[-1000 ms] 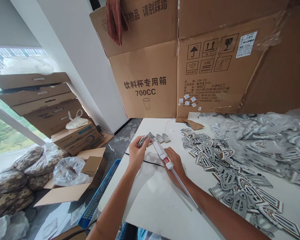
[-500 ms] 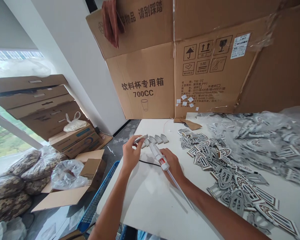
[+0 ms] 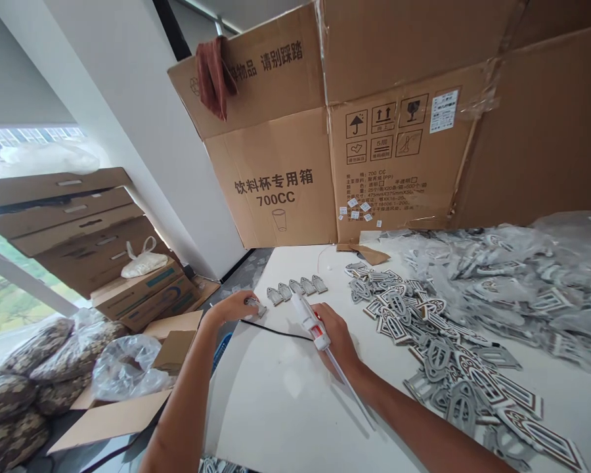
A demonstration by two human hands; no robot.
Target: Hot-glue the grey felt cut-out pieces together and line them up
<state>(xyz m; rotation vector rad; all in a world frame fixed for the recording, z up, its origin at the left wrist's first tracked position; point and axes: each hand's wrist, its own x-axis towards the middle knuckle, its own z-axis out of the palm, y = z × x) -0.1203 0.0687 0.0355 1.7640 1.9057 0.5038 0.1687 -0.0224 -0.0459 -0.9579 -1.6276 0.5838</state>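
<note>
My left hand [image 3: 230, 307] pinches a small grey arched piece [image 3: 255, 306] at the near-left edge of the white table [image 3: 276, 407]. My right hand [image 3: 337, 338] grips a slim white hot glue gun [image 3: 311, 323] with a red mark, its long clear glue stick [image 3: 349, 387] pointing toward me. A black cord [image 3: 276, 332] lies on the table between my hands. Just beyond them stands a neat row of several similar grey pieces [image 3: 295, 287]. To the right lies a heap of grey, white and brown arched pieces [image 3: 438, 355].
Large printed cardboard cartons [image 3: 276, 177] stand behind the table. Further right, many pieces lie in clear plastic [image 3: 512, 276]. Below the table's left edge are a blue crate [image 3: 221, 351], an open cardboard box [image 3: 123, 417] and patterned sacks [image 3: 14, 401].
My left hand has moved down and left toward the table edge, still holding the small piece. The right hand stays nearly in place, and the view has tilted.
</note>
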